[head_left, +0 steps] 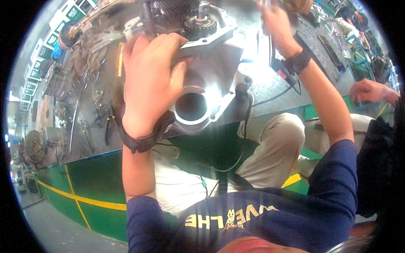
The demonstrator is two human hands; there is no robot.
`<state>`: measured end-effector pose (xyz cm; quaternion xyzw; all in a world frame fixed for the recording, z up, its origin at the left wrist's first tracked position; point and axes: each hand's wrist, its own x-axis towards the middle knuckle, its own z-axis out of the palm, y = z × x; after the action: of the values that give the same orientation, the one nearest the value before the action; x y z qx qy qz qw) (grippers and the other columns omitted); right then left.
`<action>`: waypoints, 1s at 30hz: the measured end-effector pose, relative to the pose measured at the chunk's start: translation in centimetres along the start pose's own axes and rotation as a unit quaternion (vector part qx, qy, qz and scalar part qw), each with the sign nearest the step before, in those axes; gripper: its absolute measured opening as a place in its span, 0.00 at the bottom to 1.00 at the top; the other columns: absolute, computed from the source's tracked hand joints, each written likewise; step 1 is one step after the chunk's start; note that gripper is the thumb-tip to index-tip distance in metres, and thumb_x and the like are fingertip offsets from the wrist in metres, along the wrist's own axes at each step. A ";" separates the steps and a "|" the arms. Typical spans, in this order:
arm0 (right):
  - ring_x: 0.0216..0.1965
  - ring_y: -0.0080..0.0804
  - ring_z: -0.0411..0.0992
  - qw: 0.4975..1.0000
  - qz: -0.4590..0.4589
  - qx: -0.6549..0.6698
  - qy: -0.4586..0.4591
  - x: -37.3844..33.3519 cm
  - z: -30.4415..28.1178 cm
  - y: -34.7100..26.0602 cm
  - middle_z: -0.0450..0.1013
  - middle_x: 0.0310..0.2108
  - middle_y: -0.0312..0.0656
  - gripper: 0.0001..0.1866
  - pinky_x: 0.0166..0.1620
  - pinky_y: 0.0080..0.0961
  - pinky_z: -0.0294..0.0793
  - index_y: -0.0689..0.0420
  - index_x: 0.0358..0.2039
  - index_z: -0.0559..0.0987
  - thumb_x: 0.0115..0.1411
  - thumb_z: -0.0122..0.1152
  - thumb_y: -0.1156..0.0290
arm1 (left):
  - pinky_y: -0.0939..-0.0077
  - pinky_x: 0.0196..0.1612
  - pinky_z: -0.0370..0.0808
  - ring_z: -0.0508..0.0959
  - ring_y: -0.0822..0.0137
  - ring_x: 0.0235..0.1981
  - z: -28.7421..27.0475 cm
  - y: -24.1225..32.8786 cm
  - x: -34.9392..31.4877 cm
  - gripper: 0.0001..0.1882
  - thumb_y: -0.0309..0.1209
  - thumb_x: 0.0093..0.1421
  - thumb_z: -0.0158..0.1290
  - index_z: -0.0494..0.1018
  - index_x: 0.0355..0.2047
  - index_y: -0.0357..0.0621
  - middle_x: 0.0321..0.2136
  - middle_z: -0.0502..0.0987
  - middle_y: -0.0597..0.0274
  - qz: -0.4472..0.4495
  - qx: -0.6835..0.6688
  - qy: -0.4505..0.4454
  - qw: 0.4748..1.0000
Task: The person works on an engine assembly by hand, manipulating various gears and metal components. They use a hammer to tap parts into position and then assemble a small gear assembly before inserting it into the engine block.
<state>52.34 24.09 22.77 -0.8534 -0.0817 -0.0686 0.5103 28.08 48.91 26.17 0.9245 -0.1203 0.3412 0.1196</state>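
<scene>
In front of me stands a silver-grey gearbox housing [221, 63] with a round opening low on its near side. A toothed gear [200, 28] and a dark gear cluster [168, 12] sit at its top. My left hand [154, 71] is closed over the left part of the housing's upper flange, thumb against the near wall; some fingertips are hidden behind it. My right hand [276, 25] is raised right of the housing, near the picture's top edge. Its fingers are curled around something partly cut off and washed out by glare.
Tools, including pliers [108, 126], and loose metal parts lie on the grey workbench [105, 145] to the left. A dark ribbed metal plate [316, 52] lies at the right. Another person's hand [369, 90] reaches in from the right edge. A dark cable [276, 98] crosses the bench.
</scene>
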 end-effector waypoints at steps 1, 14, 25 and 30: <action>0.21 0.17 0.65 0.999 0.001 -0.016 -0.034 -0.5 0.8 1.9 0.67 0.22 0.31 0.15 0.22 0.23 0.64 0.59 0.32 0.75 0.67 0.63 0.60 | 0.53 0.57 0.65 0.75 0.52 0.41 -0.3 -0.2 -0.4 0.13 0.30 0.54 0.63 0.78 0.41 0.46 0.35 0.81 0.62 -0.002 0.008 -0.005 1.000; 0.48 0.45 0.77 0.908 0.041 -0.350 -0.227 -2.7 0.5 9.4 0.78 0.44 0.59 0.24 0.50 0.39 0.76 0.69 0.45 0.79 0.59 0.69 0.61 | 0.54 0.55 0.64 0.75 0.50 0.42 -0.4 0.1 -0.1 0.14 0.30 0.55 0.62 0.78 0.43 0.45 0.38 0.82 0.58 -0.003 0.001 -0.018 1.000; 0.30 0.18 0.73 0.931 -0.294 0.103 -0.189 -6.1 3.3 -7.4 0.79 0.34 0.38 0.23 0.34 0.19 0.75 0.67 0.53 0.80 0.65 0.69 0.63 | 0.53 0.57 0.65 0.76 0.51 0.43 0.5 -0.1 -0.2 0.15 0.30 0.55 0.62 0.79 0.43 0.46 0.39 0.82 0.59 0.006 0.017 -0.016 1.000; 0.31 0.14 0.71 0.914 -0.256 0.169 -0.264 -4.0 4.7 -6.6 0.80 0.33 0.34 0.19 0.33 0.17 0.72 0.67 0.49 0.82 0.65 0.68 0.65 | 0.53 0.58 0.65 0.76 0.51 0.43 0.5 0.0 -0.2 0.15 0.31 0.55 0.62 0.79 0.43 0.45 0.37 0.82 0.59 0.013 0.022 -0.012 1.000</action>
<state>47.21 31.07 25.43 -0.6911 -0.4397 0.0459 0.5718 28.27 48.82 25.69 0.9294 -0.1264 0.3338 0.0934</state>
